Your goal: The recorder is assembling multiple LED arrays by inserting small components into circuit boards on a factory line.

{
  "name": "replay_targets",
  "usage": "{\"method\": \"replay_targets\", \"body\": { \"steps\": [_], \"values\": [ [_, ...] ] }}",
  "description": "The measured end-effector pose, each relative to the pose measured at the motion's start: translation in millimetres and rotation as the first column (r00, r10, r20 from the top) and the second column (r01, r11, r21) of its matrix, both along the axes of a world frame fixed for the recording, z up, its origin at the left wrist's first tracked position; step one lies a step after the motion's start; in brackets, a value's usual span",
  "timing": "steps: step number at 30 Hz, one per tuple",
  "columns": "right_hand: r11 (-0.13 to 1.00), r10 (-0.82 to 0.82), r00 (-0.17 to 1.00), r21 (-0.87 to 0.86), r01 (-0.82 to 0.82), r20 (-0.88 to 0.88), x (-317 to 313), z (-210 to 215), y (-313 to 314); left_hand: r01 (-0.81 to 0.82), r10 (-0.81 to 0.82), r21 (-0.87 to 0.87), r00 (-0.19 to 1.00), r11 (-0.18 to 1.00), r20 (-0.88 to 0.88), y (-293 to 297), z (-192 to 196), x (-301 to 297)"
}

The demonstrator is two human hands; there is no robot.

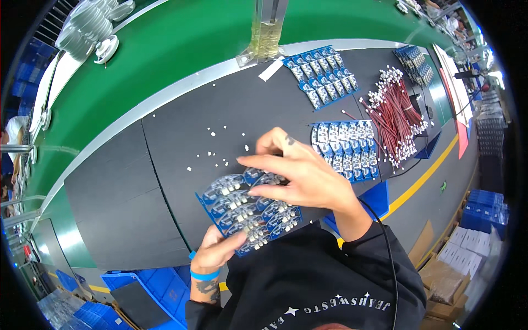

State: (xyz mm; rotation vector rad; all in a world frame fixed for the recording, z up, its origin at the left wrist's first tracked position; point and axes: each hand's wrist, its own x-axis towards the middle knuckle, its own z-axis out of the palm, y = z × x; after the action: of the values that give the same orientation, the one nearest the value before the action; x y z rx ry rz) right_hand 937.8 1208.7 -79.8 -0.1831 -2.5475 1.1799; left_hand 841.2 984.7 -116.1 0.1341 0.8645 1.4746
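My left hand (pixel 214 251), with a blue band at its wrist, grips the lower left edge of a blue circuit board panel (pixel 237 204). The panel bears rows of small boards with white connectors, and it is held tilted near my body. Over its upper right part stretches my right hand (pixel 311 175), fingers apart, hiding some of the boards. Whether its thumb touches the panel I cannot tell. Small white bits (pixel 213 133) lie scattered on the dark mat (pixel 181 118) beyond the panel.
Two more board panels lie right, one near (pixel 345 151) and one farther (pixel 320 77). Beside them is a heap of red wires with white plugs (pixel 391 118); a stack of panels (pixel 413 65) stands behind. A metal post (pixel 268 30) rises at the far edge. Blue crates (pixel 159 291) sit below.
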Motion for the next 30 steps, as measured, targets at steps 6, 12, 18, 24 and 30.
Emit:
{"method": "replay_targets", "body": {
  "steps": [6, 12, 18, 24, 30],
  "values": [
    [0.748, -0.635, 0.766, -0.331, 0.575, -0.104, 24.9, -8.6, -29.1, -0.415, 0.438, 0.173, 0.890, 0.893, -0.129, 11.1, -6.6, 17.1],
    [0.782, -0.245, 0.926, -0.506, 0.363, 0.286, 25.1, -32.8, -77.8, -0.474, 0.533, 0.254, 0.801, 0.843, -0.273, 12.5, -12.8, 28.9],
    [0.590, -0.171, 0.923, -0.715, 0.376, 0.345, 22.2, -41.3, -77.2, -0.401, 0.464, 0.252, 0.619, 0.881, -0.634, 8.5, -15.1, 32.7],
    [0.820, -0.306, 0.903, -0.398, 0.411, 0.301, 15.1, -38.9, -78.7, -0.297, 0.301, 0.219, 0.265, 0.930, -0.916, 14.0, -28.1, 42.7],
    [0.826, -0.228, 0.887, -0.402, 0.395, 0.402, 17.5, -31.2, -62.7, -0.336, 0.248, 0.144, 0.288, 0.931, -0.925, 17.7, -25.6, 43.9]
  ]
}}
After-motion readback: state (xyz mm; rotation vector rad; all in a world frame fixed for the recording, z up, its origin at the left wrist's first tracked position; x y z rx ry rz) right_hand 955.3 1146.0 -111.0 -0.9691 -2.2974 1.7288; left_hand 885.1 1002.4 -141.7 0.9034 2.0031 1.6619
